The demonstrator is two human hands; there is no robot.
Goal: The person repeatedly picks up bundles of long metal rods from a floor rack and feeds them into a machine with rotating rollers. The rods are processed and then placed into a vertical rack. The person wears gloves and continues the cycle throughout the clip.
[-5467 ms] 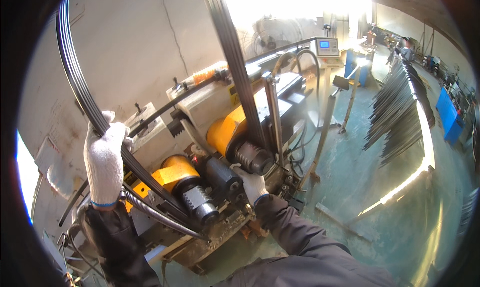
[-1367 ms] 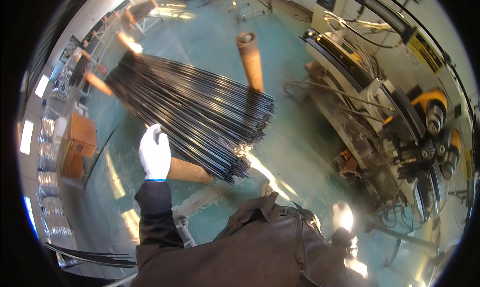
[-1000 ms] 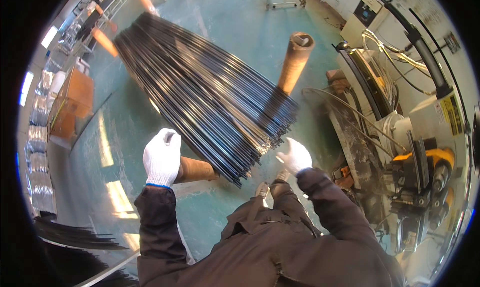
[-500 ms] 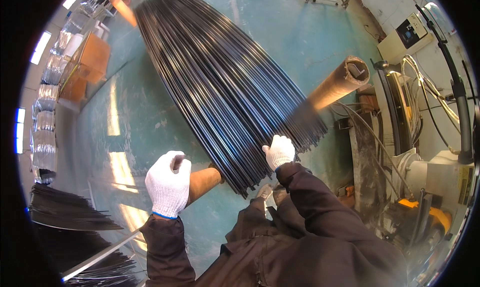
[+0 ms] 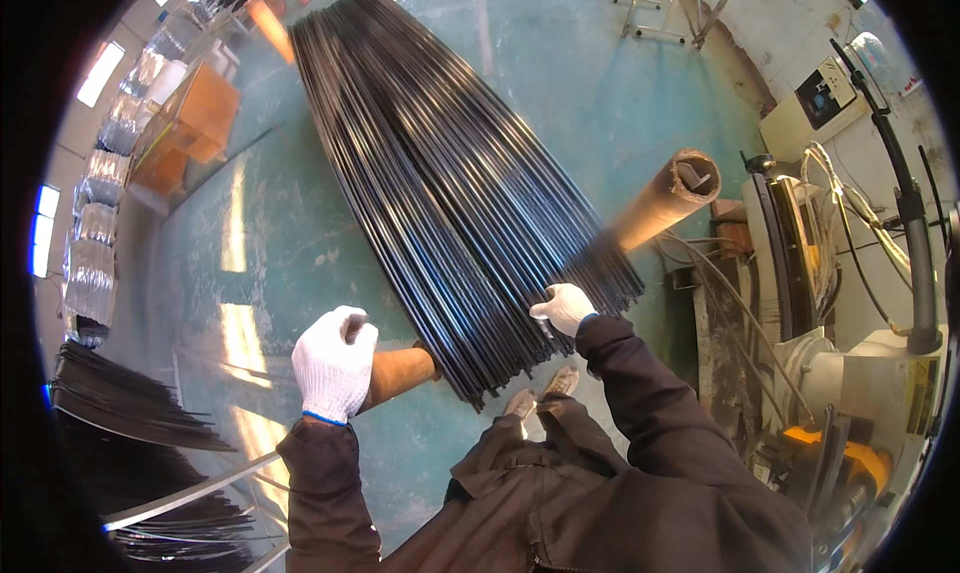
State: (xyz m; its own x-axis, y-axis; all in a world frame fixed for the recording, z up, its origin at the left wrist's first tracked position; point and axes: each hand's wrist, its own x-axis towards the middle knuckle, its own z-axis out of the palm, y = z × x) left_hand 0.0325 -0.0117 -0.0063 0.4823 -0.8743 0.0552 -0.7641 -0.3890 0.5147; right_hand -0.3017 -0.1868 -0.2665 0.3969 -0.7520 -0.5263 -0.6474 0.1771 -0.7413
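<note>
A wide spread of long, thin black rods [image 5: 400, 163] lies across brown cardboard tubes, its near ends uneven. My right hand [image 5: 565, 308], in a white knit glove, is closed over the rods at their near end, thumb pointing left. How many rods it grips is hidden. To the left of the bundle, my left hand [image 5: 333, 363], gloved alike, is curled with its thumb against the fingers. Whatever it may hold cannot be made out. Beside it is the near cardboard tube [image 5: 398, 375], which runs under the rods' left edge.
Another cardboard tube end [image 5: 693, 178] sticks out at the right. Machinery with hoses and a yellow part [image 5: 850, 458] stands along the right side. More black strips [image 5: 140, 403] are stacked at lower left, near a metal bar [image 5: 190, 501]. An orange-brown box [image 5: 205, 113] stands farther back.
The head view has shifted, so more of my feet shows. My right hand sits slightly lower and its thumb points more to the left. The left hand keeps its curled pose.
</note>
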